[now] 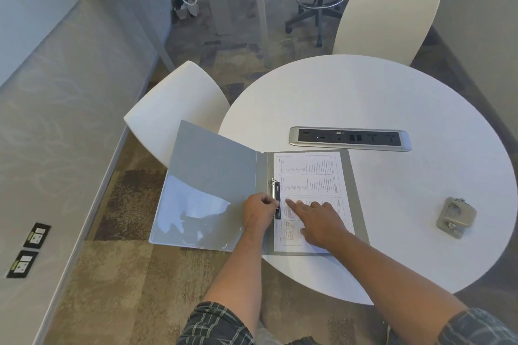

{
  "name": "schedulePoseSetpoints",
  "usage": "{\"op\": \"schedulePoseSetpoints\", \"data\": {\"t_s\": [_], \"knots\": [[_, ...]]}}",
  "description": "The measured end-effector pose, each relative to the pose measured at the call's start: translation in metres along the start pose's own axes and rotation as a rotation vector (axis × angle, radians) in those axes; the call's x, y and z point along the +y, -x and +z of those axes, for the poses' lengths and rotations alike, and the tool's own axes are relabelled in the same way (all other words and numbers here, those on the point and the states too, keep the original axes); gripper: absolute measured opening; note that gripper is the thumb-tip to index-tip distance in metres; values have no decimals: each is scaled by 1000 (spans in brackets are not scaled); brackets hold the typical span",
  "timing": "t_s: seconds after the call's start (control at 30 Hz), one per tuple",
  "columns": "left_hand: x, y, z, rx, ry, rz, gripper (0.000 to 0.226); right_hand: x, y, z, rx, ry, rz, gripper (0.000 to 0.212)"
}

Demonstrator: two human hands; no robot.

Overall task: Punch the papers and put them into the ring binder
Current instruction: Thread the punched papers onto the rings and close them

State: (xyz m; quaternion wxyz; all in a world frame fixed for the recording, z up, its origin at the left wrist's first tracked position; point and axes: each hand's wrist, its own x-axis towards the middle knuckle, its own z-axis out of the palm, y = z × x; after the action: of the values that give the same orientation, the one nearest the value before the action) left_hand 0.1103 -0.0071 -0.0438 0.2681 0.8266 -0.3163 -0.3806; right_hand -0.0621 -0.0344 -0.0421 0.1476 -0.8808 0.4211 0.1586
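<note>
A grey ring binder (213, 173) lies open at the left edge of the round white table (392, 98), its front cover hanging out past the rim. Printed papers (308, 173) lie flat on its right half, beside the black ring mechanism (277, 190). My left hand (259, 214) is curled with its fingertips on the lower part of that mechanism. My right hand (322, 223) rests on the papers, index finger stretched toward the rings. A grey metal hole punch (456, 217) sits on the table at the right, away from both hands.
A silver power and data strip (350, 138) is set into the table just behind the binder. Two white chairs (179, 109) stand at the table's left and far side. A black stool (319, 5) stands on the carpet beyond.
</note>
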Motion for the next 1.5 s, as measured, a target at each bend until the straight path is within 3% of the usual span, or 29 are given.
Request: {"op": "schedulePoseSetpoints", "data": {"t_s": [0.13, 0.3, 0.6, 1.1, 1.5], "knots": [[0, 5, 4, 29, 2, -13, 23, -4, -7, 7, 12, 115, -38, 87], [-5, 4, 5, 60, 30, -32, 21, -12, -13, 7, 29, 117, -11, 87], [-12, 4, 3, 73, 89, -36, 23, -13, -24, 0, 10, 7, -28, 62], [-20, 3, 6, 92, 125, -109, 26, -20, -49, -3, 86, 39, -26, 62], [-24, -1, 5, 25, 157, -35, 34, -21, -48, 12, 146, -39, 3, 68]]}}
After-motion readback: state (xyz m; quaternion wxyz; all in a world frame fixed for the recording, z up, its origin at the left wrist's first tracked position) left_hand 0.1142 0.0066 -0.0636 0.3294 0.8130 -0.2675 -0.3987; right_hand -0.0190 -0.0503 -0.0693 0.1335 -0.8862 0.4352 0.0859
